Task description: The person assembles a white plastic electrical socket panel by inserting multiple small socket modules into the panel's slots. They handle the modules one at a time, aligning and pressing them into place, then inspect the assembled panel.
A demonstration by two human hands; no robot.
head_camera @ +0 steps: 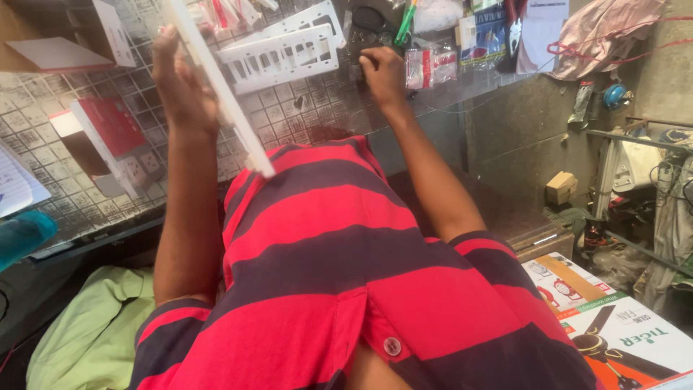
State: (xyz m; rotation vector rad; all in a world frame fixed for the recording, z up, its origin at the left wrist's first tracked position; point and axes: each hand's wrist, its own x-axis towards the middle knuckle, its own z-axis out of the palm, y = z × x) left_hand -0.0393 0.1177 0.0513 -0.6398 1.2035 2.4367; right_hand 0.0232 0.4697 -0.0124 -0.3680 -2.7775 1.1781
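Two hands share our work: the left hand (184, 87) closes around a long white plastic strip (216, 87), probably light, stiff, best gripped mid-length, raised above the counter (303, 108), while the right hand (382, 72) rests curled there, seemingly empty.

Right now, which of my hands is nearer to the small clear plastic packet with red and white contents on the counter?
Your right hand. It rests on the counter just beside the small clear plastic packet. Your left hand is far across, holding up a long white plastic strip.
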